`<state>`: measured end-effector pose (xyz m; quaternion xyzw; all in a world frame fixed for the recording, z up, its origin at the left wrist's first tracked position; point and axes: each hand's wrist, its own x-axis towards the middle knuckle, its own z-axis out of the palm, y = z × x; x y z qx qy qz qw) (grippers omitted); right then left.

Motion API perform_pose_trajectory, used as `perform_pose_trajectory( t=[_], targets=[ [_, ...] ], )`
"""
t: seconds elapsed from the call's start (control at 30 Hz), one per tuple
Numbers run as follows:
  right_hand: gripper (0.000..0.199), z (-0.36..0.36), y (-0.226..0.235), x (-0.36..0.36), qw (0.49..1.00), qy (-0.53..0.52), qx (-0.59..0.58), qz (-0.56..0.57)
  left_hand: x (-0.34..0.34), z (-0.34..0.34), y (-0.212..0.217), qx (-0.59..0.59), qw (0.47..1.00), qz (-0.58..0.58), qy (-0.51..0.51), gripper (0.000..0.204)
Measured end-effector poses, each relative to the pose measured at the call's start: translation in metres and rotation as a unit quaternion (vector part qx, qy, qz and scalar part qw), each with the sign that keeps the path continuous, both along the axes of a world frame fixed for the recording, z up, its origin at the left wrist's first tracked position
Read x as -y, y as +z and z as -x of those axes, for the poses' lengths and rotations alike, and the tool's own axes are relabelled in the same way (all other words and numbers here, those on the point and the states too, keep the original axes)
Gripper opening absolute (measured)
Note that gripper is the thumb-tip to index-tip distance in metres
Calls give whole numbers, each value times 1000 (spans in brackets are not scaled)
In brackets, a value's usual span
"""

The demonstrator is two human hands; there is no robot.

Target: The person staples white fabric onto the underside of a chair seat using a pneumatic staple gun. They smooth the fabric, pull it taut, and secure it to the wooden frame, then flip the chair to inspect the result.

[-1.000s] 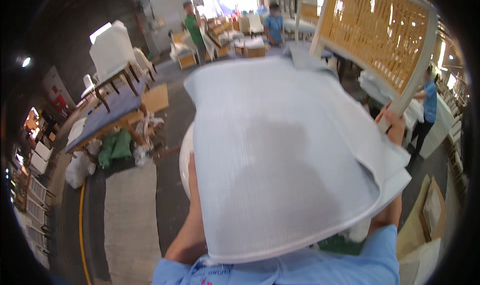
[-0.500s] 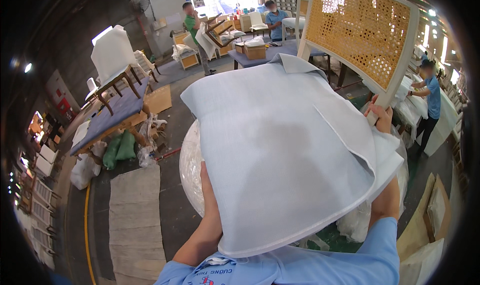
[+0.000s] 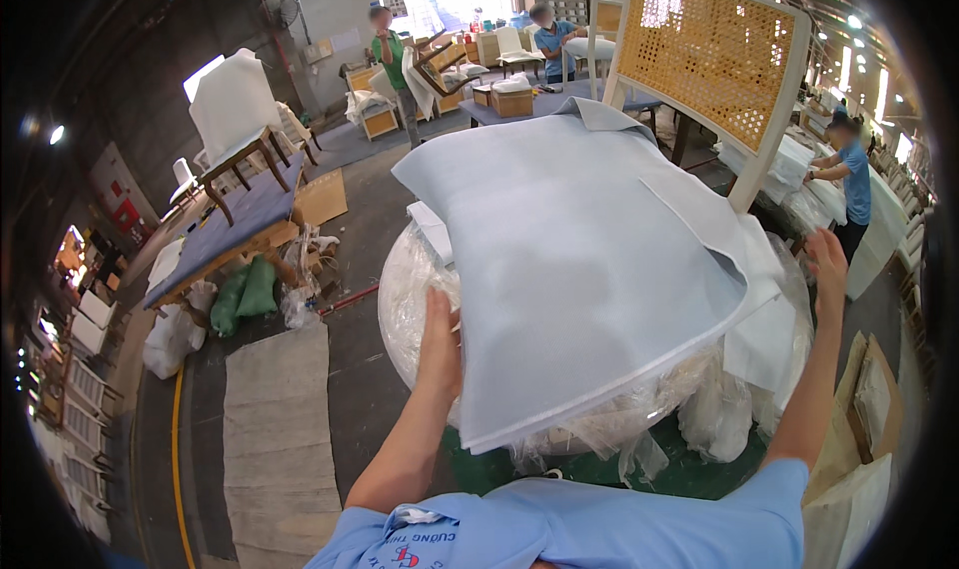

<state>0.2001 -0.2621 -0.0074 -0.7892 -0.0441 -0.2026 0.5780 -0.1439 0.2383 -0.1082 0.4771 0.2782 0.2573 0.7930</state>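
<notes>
A chair with a white frame and a woven cane back [image 3: 711, 54] lies in front of me, its seat covered by a pale blue-grey cloth [image 3: 589, 259]. One cloth flap folds over along the right side, and another sticks up at the far edge. It rests on a round, plastic-wrapped support [image 3: 405, 314]. My left hand [image 3: 440, 344] is stretched out at the cloth's left edge, some fingers partly hidden; whether it presses on the seat I cannot tell. Out to the right, my right hand [image 3: 827, 269] is raised, open and apart from the chair, holding nothing.
On the left, a blue-topped bench [image 3: 225, 234] carries a white chair [image 3: 232, 104]. Green sacks [image 3: 245, 294] lie below it, near a floor mat [image 3: 278, 419]. A table with a cardboard box [image 3: 512, 97] stands behind. Co-workers [image 3: 852, 179] work at right and far back.
My right hand has let go of the chair's back frame and moved out to the right. The chair has turned and shifted slightly, showing more of the wrapped support. My left hand moved slightly right.
</notes>
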Motion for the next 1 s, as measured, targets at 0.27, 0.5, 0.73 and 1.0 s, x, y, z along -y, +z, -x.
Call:
perform_pose_trajectory(
  t=[0.27, 0.5, 0.73, 1.0],
  targets=[
    [21, 158, -109, 44, 973, 11, -77, -219, -42, 111, -12, -48, 974, -204, 83, 70],
    [18, 212, -137, 0, 961, 169, -116, -187, -17, 126, 71, 46, 905, -419, 67, 54],
    [19, 204, -152, -4, 948, 231, -134, -171, 67, 120, 141, 49, 792, -609, 11, 52],
    [16, 181, -170, 54, 932, 276, -196, -128, 163, 67, 153, -15, 676, -736, -10, 58]
  ],
)
